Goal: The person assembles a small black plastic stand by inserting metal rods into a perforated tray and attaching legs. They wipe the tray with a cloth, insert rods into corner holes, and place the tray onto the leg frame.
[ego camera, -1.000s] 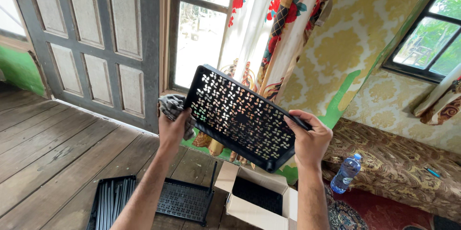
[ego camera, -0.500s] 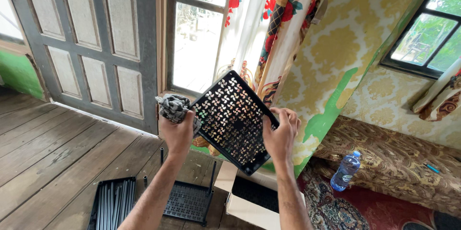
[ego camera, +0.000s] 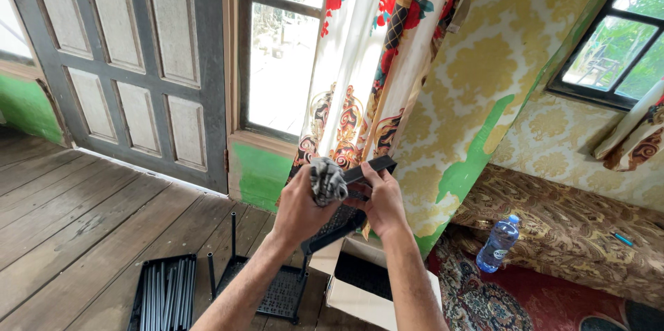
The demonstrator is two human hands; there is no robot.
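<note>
Wooden floor (ego camera: 90, 234); left hand (ego camera: 301, 210) grips cloth (ego camera: 326, 180), right hand (ego camera: 384, 199) one black panel (ego camera: 370, 168).

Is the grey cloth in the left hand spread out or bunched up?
Bunched up: the grey cloth sits as a crumpled wad in the left hand, against the black perforated plastic shelf panel.

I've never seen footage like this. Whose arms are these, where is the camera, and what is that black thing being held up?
The camera sits on a person's head and looks down their own arms. The left hand clutches a crumpled grey cloth against a black perforated panel, seen nearly edge-on, while the right hand takes a grip on its other side. Below, on the wooden floor, stand a similar black shelf with upright posts, a tray of dark rods and an open cardboard box. A water bottle stands by the patterned couch.
</note>
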